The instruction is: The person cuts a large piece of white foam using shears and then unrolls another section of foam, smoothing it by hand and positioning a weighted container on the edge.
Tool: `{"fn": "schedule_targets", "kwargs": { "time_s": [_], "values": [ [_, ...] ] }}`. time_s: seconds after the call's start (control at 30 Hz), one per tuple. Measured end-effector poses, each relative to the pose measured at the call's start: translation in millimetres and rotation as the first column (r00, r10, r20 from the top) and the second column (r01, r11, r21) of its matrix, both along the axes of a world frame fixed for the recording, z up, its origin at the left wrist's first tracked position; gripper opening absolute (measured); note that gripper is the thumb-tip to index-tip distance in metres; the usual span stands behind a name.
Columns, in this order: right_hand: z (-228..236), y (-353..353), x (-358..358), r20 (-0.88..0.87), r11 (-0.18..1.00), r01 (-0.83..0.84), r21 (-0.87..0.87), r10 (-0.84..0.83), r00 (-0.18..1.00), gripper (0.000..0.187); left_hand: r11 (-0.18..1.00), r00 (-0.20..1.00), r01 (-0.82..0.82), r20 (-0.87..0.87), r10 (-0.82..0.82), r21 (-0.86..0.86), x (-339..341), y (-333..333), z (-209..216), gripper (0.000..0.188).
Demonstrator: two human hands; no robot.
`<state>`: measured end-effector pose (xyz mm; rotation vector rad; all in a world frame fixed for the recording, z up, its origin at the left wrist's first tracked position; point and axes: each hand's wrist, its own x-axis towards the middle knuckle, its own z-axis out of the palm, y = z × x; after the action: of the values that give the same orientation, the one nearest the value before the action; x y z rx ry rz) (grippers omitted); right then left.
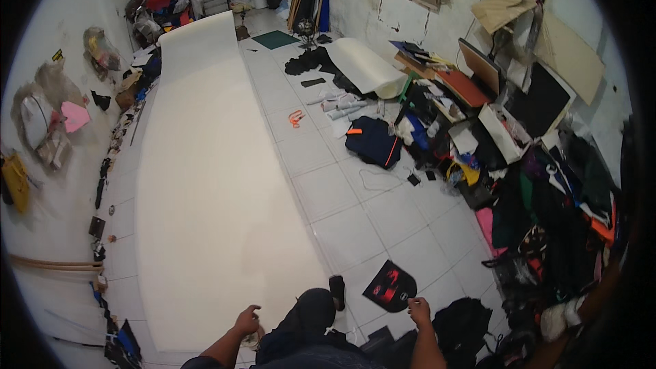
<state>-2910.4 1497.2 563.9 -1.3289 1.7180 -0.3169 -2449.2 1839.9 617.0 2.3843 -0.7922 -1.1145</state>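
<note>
My left hand is above the near end of a long cream sheet spread on the floor. Its fingers are loosely bent and spread, with nothing visible between them. A pale thing just below that hand is too unclear to name. My right hand has its fingers pinched at the lower right edge of a black panel. The panel has a rounded end and a red print. My knee and a dark shoe show between the hands, by the sheet's right edge.
The sheet's far end rises into a roll. Another cream roll lies farther right. A dark blue bag and an orange strap are on the tiles. Piled fabrics and boards line the right wall; small items line the left.
</note>
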Motion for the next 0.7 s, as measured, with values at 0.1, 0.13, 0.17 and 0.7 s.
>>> {"fn": "schedule_targets", "kwargs": {
  "time_s": [0.1, 0.13, 0.17, 0.7],
  "values": [
    [21.0, -75.5, 63.8, -0.047, 0.965, -0.241, -0.106, 0.237, 0.97, 0.036, 0.968, 0.991, -0.134, 0.021, 0.133, 0.21, 39.9, -5.6, -48.5, 0.049],
    [26.0, -92.4, 83.3, -0.066, 0.957, -0.265, -0.122, 0.258, 0.964, 0.035, 0.931, 0.983, -0.184, 0.037, 0.182, 0.315, 57.2, -0.8, -60.6, 0.049],
    [25.5, -113.6, 95.5, -0.088, 0.95, -0.281, -0.137, 0.271, 0.959, 0.034, 0.882, 0.974, -0.221, 0.053, 0.219, 0.417, 74.1, -8.9, -69.0, 0.05],
    [-32.9, -393.8, 247.1, -0.071, 0.822, -0.094, 0.562, 0.161, 0.984, 0.019, 0.864, 0.954, -0.215, 0.092, 0.286, -0.456, 387.9, -653.8, 71.0, 0.026]
  ]
}}
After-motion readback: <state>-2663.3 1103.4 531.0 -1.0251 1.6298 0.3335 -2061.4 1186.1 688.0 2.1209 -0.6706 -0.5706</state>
